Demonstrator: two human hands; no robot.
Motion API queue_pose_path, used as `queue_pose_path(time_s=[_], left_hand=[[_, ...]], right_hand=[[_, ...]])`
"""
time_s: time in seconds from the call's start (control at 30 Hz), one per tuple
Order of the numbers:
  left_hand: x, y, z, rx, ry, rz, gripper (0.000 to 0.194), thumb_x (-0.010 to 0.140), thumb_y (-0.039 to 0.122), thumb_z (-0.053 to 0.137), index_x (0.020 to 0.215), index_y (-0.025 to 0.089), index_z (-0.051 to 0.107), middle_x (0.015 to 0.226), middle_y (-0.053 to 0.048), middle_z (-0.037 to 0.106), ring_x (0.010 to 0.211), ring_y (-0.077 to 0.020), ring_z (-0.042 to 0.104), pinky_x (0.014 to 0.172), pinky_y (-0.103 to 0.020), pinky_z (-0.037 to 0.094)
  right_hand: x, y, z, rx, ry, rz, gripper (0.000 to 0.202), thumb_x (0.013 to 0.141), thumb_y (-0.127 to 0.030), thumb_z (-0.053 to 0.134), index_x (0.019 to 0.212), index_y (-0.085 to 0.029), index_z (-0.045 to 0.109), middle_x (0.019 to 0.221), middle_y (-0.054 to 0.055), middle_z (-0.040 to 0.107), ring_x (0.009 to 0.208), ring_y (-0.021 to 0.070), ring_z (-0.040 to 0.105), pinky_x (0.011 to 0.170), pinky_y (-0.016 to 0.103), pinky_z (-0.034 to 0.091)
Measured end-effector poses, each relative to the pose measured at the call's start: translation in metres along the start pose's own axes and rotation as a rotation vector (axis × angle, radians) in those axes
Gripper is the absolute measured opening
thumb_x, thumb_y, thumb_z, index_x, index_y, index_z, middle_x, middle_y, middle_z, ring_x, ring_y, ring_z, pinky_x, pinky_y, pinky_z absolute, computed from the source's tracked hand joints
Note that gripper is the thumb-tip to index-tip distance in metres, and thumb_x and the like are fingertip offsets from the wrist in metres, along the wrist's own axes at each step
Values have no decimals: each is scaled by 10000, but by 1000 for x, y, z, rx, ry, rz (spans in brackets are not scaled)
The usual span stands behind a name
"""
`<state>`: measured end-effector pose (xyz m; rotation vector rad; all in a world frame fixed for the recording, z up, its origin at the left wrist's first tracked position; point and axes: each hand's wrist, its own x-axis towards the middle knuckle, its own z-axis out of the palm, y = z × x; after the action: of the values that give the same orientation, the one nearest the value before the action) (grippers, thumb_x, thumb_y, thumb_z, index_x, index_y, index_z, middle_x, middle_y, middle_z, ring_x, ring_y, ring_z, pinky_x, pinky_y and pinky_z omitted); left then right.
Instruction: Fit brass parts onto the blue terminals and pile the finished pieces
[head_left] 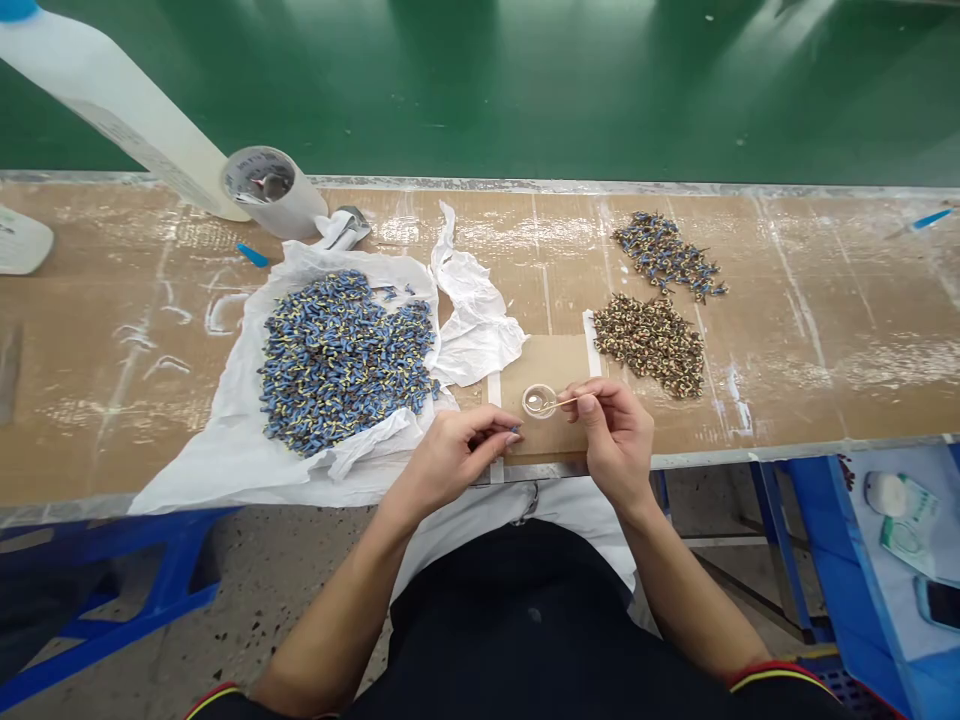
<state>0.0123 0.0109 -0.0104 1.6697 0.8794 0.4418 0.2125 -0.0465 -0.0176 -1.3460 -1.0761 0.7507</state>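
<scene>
on bench (787, 340) | one cup (538, 401) | three piles (345, 360) | right grip (621, 440) pinching one stick (574, 401) | left grip (454, 452), one piece (515, 430) (blue)

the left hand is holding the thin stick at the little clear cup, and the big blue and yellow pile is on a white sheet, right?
Not quite: the right hand holds the thin stick at the little clear cup, as the head view shows. The big blue and yellow pile is indeed on a white sheet.
</scene>
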Motion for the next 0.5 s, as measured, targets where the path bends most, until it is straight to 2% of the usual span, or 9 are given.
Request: queue_pose_path(time_s=[0.17, 0.5], left_hand=[[2, 4, 5, 114, -13, 63, 184, 952, 246, 561, 1028, 182, 715, 943, -46, 766, 733, -141, 696, 621, -209, 518], [5, 5, 8, 170, -2, 95, 171, 938, 215, 575, 1021, 192, 722, 900, -21, 758, 689, -124, 663, 609, -204, 470]], right_hand=[[-12, 0, 2, 25, 37, -26, 99, 980, -305, 552, 940, -225, 595, 865, 46, 677, 743, 163, 648, 660, 309, 551], [-18, 8, 3, -7, -56, -137, 62, 980, -227, 537, 983, -243, 597, 872, 49, 667, 831, 193, 670, 701, 340, 553]])
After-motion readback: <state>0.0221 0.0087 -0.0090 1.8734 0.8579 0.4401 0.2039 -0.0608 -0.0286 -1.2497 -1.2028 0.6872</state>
